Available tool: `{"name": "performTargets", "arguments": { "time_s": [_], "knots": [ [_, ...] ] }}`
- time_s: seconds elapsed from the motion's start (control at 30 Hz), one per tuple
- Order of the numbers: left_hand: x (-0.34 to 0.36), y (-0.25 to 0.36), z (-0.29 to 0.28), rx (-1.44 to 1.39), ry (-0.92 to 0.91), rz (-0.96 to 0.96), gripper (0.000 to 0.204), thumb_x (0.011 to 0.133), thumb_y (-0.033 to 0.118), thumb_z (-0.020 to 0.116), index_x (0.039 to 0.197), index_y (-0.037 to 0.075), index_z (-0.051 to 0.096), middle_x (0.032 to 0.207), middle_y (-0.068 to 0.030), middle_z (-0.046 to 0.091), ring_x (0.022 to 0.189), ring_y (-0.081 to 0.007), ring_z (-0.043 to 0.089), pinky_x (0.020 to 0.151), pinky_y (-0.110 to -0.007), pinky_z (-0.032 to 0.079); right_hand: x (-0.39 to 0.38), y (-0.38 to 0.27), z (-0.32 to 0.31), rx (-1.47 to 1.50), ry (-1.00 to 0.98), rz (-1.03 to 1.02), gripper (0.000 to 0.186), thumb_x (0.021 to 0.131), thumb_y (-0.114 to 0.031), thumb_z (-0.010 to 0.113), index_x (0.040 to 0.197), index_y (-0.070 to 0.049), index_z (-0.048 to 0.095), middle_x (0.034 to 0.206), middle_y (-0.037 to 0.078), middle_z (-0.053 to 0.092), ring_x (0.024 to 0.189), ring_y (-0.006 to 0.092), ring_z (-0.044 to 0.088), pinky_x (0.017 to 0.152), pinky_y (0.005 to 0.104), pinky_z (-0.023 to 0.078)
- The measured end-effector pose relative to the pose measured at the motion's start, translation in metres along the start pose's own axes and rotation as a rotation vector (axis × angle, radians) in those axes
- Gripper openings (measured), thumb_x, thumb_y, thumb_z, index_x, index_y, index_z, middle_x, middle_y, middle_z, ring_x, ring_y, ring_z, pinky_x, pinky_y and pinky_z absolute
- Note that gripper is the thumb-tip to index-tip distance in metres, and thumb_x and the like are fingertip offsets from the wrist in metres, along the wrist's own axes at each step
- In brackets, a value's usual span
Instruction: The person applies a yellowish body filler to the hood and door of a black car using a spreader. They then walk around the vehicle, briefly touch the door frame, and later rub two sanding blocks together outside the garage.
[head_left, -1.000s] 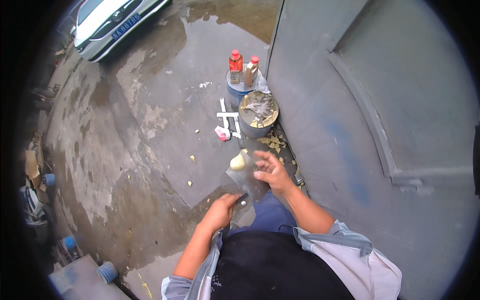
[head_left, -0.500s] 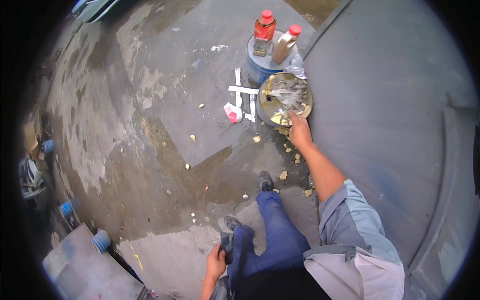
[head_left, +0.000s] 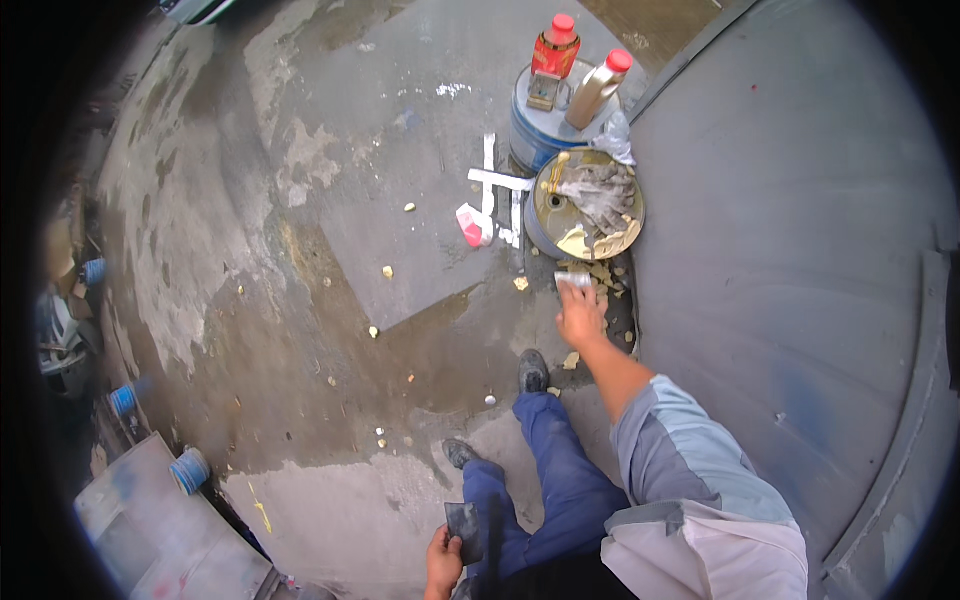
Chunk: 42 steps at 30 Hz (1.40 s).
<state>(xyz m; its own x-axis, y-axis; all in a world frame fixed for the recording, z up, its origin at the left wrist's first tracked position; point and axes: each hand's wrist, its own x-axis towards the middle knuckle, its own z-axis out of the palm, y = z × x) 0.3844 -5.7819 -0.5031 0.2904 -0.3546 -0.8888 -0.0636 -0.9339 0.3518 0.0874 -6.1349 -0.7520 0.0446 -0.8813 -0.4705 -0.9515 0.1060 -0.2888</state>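
Observation:
My right hand [head_left: 580,308] reaches forward, its fingers closed on a small silvery flat scraper [head_left: 572,279], just below a round drum [head_left: 547,225]. That drum's lid holds grimy gray gloves and smears of pale yellow paste [head_left: 572,240]. At the lower edge, my left hand [head_left: 443,553] grips a dark flat plate [head_left: 462,522] beside my blue-trousered leg. A second, blue drum [head_left: 525,130] stands behind the first, carrying a red bottle [head_left: 555,48], a tan bottle with red cap [head_left: 590,98] and a small can [head_left: 542,92].
A gray metal wall or panel [head_left: 760,300] runs along the right. Strips of white tape [head_left: 488,175] and yellow flakes [head_left: 520,283] lie on the stained concrete. Blue cans [head_left: 188,470] and a flat panel [head_left: 160,530] are at lower left, clutter at far left, a car's edge at top.
The plate in my left hand, raised earlier with a yellow blob on it, is now lowered. My right hand moved to the drum's lid, then back down toward me, scraper in it. The view has shifted.

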Motion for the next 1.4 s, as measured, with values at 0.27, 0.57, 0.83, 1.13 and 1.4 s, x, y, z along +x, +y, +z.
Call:
{"name": "performTargets", "arguments": {
  "time_s": [0.27,0.57,0.83,1.13,1.4],
  "knots": [
    [-0.005,0.026,-0.024,-0.453,0.103,0.205,0.037,0.085,-0.008,0.052,0.122,-0.002,0.052,0.111,-0.0095,0.062,0.101,-0.0187,0.058,0.092,-0.030,0.044,-0.150,-0.081,-0.069,0.151,0.109,-0.334,0.067,0.074,-0.022,0.064,0.139,-0.015,0.046,0.132,0.010,0.051,0.129,0.0331,0.038,0.101,0.0557,0.029],
    [-0.030,0.037,-0.072,-1.018,-0.101,0.556,0.036,0.080,-0.009,0.046,0.114,0.001,0.051,0.111,-0.0121,0.061,0.106,-0.0268,0.058,0.100,-0.043,0.043,-0.332,-0.210,-0.174,0.654,-0.008,-0.847,0.068,0.074,-0.013,0.063,0.140,-0.015,0.046,0.131,0.011,0.054,0.123,0.0292,0.048,0.103,0.0427,0.037],
    [-0.138,0.070,-0.086,-1.118,-0.390,0.564,0.037,0.087,-0.004,0.044,0.123,0.002,0.048,0.113,-0.0131,0.061,0.107,-0.0262,0.059,0.096,-0.041,0.047,-0.457,-0.249,-0.225,0.829,-0.097,-1.088,0.066,0.072,-0.006,0.062,0.137,-0.010,0.050,0.130,0.010,0.054,0.123,0.0273,0.049,0.107,0.0392,0.037],
    [-0.206,0.071,-0.079,-1.099,-0.252,0.787,0.042,0.087,-0.008,0.046,0.127,0.004,0.044,0.114,-0.0117,0.060,0.104,-0.0224,0.060,0.095,-0.037,0.047,-0.489,-0.230,-0.240,0.761,-0.097,-1.172,0.063,0.069,-0.006,0.064,0.131,-0.010,0.057,0.125,0.009,0.056,0.120,0.0272,0.050,0.105,0.0386,0.039],
    [-0.247,0.090,-0.078,-1.122,-0.200,0.939,0.032,0.092,-0.003,0.047,0.123,0.004,0.041,0.115,-0.0125,0.059,0.104,-0.0197,0.059,0.095,-0.037,0.047,-0.482,-0.206,-0.261,0.656,-0.034,-1.167,0.062,0.067,-0.003,0.060,0.128,-0.007,0.056,0.122,0.011,0.057,0.117,0.0281,0.052,0.104,0.0369,0.040]
  ]
}}
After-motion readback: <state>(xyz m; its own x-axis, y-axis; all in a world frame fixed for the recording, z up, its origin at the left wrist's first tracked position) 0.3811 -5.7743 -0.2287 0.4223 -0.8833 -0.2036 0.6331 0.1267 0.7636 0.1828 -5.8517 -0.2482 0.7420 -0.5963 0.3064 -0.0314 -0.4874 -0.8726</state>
